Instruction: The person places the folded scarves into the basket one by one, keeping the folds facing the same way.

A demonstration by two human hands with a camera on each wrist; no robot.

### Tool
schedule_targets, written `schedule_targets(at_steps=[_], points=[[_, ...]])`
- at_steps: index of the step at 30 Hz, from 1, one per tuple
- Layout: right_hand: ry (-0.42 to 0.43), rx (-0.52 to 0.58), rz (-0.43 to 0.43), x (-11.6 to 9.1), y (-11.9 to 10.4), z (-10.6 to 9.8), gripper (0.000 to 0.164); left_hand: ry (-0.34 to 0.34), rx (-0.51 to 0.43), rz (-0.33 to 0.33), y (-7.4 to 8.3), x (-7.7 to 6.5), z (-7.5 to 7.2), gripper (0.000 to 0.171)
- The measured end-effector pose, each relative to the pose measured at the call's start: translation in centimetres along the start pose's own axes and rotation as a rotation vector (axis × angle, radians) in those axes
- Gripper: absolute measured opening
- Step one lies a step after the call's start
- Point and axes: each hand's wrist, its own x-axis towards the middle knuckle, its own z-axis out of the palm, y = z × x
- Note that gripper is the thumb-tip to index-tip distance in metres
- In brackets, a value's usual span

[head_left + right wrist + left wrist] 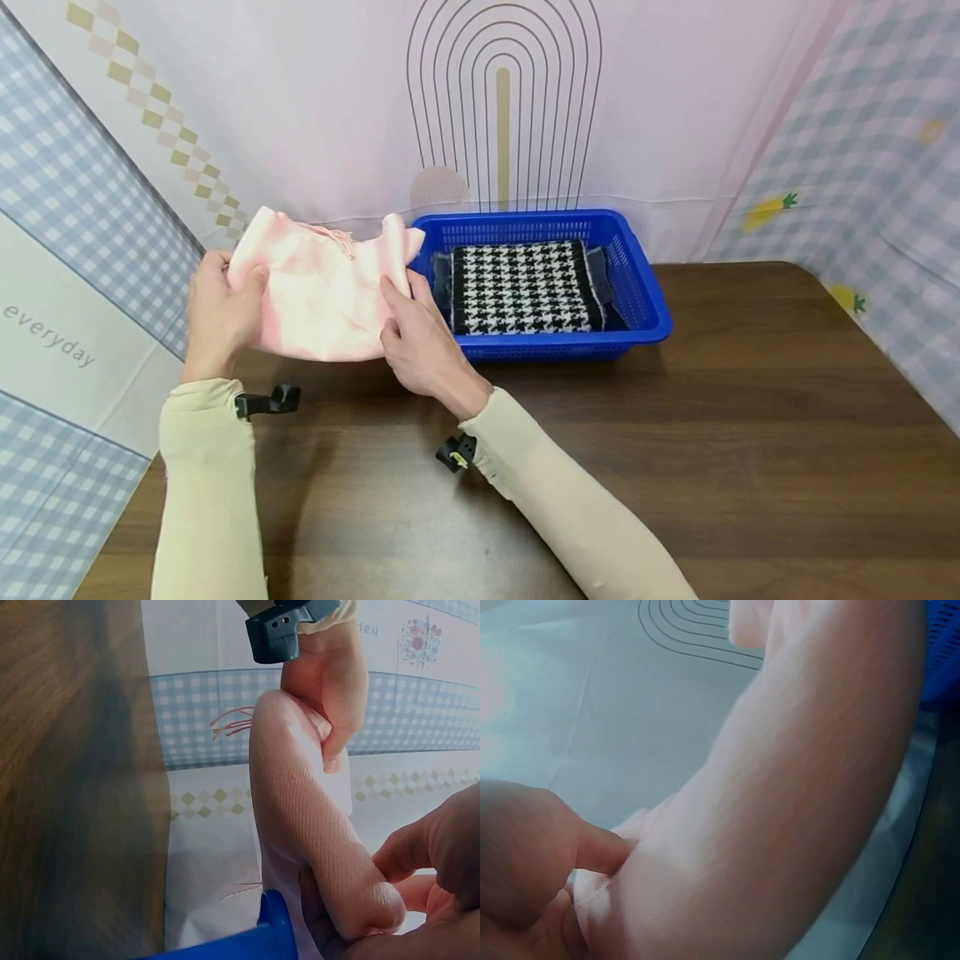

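A folded pink scarf with thin fringe strands is held up above the table, left of a blue basket. My left hand grips its left end, thumb on the near face. At the other end, my right hand pinches the scarf, where a rolled corner sticks up. In the right wrist view the scarf shows a ribbed weave and stretches between both hands. The left wrist view has the left thumb pressed on the cloth. Inside the blue basket lies a folded black-and-white houndstooth cloth.
Dark cloth shows beneath the houndstooth piece in the basket. The basket stands against the back curtain on a brown wooden table. Patterned curtains enclose the left and right sides.
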Motion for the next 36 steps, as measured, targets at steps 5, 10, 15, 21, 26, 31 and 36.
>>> schedule_targets(at_steps=[5, 10, 15, 21, 26, 31, 36], points=[[-0.021, 0.013, 0.034, -0.2, 0.1, -1.1, 0.057, -0.007, -0.01, 0.032, 0.3, -0.1, 0.4, 0.041], [-0.028, 0.021, 0.07, -0.4, 0.4, -2.2, 0.056, -0.018, -0.02, 0.062, 0.7, -0.2, 0.9, 0.039], [-0.034, 0.041, 0.093, -0.4, 0.6, -2.8, 0.056, -0.025, -0.067, 0.076, 1.0, -0.3, 1.2, 0.027], [-0.06, -0.01, 0.113, -0.3, 0.8, -3.7, 0.056, -0.044, -0.161, 0.09, 0.9, -0.5, 1.7, 0.01], [-0.099, -0.033, 0.127, -0.1, 1.2, -4.8, 0.055, -0.045, -0.214, 0.122, 1.1, -0.7, 2.3, 0.012], [-0.123, -0.01, 0.142, -0.1, 1.5, -5.7, 0.054, -0.058, -0.259, 0.123, 1.3, -1.0, 2.8, 0.01], [-0.107, 0.015, 0.153, -0.1, 1.9, -6.5, 0.054, -0.054, -0.312, 0.124, 1.7, -1.3, 3.2, 0.008]])
